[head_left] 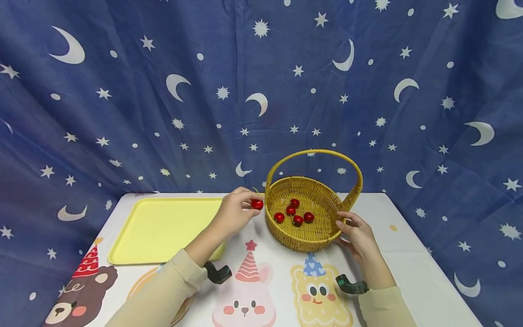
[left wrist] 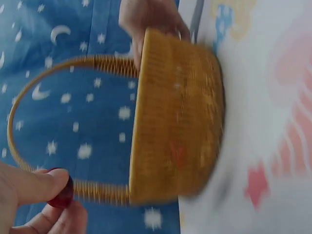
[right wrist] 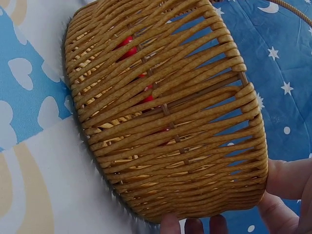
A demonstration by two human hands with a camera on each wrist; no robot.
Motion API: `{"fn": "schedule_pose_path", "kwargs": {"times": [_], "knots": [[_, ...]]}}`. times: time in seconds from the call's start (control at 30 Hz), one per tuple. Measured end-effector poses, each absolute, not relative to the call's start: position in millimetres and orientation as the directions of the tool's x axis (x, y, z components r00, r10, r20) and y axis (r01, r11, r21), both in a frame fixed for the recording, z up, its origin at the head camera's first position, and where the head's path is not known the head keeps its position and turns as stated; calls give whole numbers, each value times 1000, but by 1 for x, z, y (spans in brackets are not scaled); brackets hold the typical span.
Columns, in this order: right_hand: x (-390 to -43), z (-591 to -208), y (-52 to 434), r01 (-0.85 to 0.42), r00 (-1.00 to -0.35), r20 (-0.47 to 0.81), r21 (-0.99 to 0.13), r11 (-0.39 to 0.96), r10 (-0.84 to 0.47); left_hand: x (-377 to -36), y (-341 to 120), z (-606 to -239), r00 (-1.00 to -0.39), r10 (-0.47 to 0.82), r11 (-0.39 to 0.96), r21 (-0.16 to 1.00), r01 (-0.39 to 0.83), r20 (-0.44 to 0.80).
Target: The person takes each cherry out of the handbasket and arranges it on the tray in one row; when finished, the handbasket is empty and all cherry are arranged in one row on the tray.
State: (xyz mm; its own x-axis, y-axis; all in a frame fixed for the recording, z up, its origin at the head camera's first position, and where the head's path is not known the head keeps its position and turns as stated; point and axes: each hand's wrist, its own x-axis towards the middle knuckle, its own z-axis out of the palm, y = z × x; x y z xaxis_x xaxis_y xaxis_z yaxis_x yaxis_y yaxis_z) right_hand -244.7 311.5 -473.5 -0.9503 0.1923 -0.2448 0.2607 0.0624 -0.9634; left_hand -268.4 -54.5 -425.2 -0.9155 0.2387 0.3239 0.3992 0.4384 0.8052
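Lighting's pretty even and bright in the head view, soft and coming from above or the front, no harsh glare anywhere. The basket (head_left: 304,218) only throws a faint shadow on the bench (head_left: 408,254). Edges of that view bend a bit, wide-angle style, and the curtain (head_left: 122,113) goes darker toward the lower left corner. Left wrist view is the bad one: smeared with motion blur, basket weave mushy, the printed cloth just colour smudges. Right wrist view is sharp on the weave, daylight-bright, the fingers (right wrist: 197,225) at the bottom edge cropped.
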Motion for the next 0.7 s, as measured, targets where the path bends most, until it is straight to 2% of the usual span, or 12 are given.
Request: {"fn": "schedule_pose_path", "kwargs": {"times": [0.2,0.37,0.53,0.7], "knots": [[-245,-473,312,263,-949,-248,-963,59,195,-278,-107,-444,-972,150,609,757,237,183],[-245,-474,313,263,-950,-246,-963,64,193,-287,-132,-463,-991,116,680,722,128,66],[-245,-474,312,257,-952,-240,-964,68,190,-292,-141,-480,-995,104,712,699,72,-3],[-245,-475,312,254,-953,-237,-965,69,191,-294,-143,-488,-992,125,739,669,81,-17]]}}
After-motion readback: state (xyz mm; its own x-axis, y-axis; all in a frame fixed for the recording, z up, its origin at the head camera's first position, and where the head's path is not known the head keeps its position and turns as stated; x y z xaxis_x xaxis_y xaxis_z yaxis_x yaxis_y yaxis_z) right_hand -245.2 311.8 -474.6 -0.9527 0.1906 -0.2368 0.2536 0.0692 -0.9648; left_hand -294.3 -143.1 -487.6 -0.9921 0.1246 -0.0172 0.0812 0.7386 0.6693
